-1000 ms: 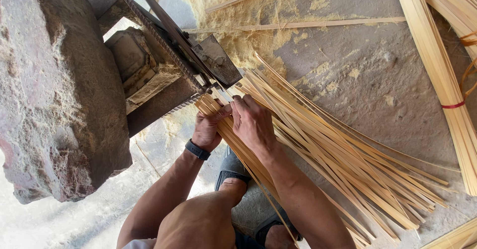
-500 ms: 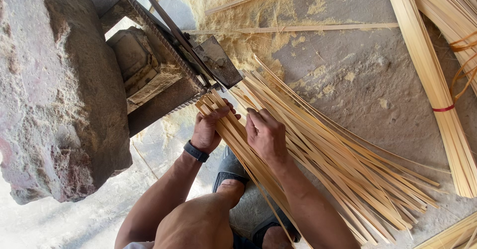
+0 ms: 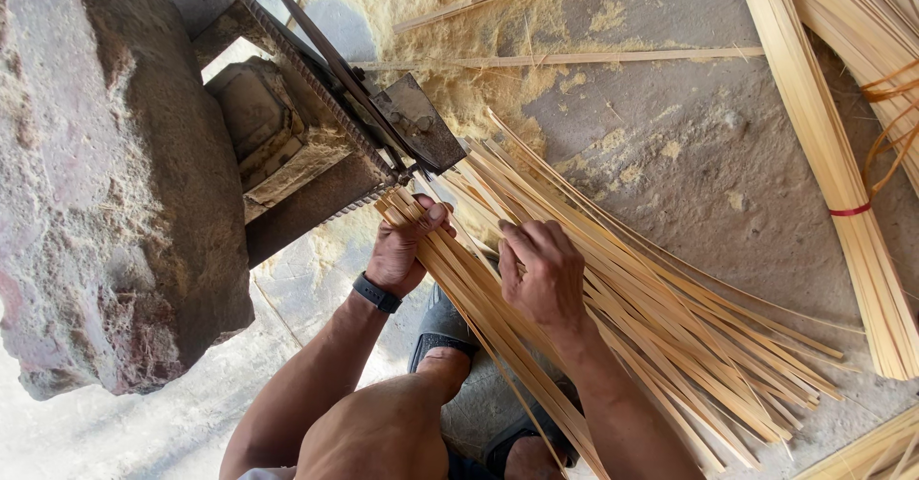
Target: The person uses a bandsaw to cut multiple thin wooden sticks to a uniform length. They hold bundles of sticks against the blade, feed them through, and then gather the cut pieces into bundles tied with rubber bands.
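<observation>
Bamboo strips (image 3: pixel 651 317), thin and pale yellow, fan across hands (image 3: pixel 541 274).

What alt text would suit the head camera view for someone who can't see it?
A person's left hand grips a fan of thin bamboo strips near a metal blade, the right hand resting on them. A tied bundle lies on the sawdust-strewn floor.

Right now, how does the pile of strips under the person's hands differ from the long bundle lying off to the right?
The loose strips fan out unbound across the ground, while the tied bundle lies straight and tight, held by a red band. The left hand grips the loose strips and the right hand rests on them; nobody touches the tied bundle. Both are thin, pale yellow strips.
</observation>
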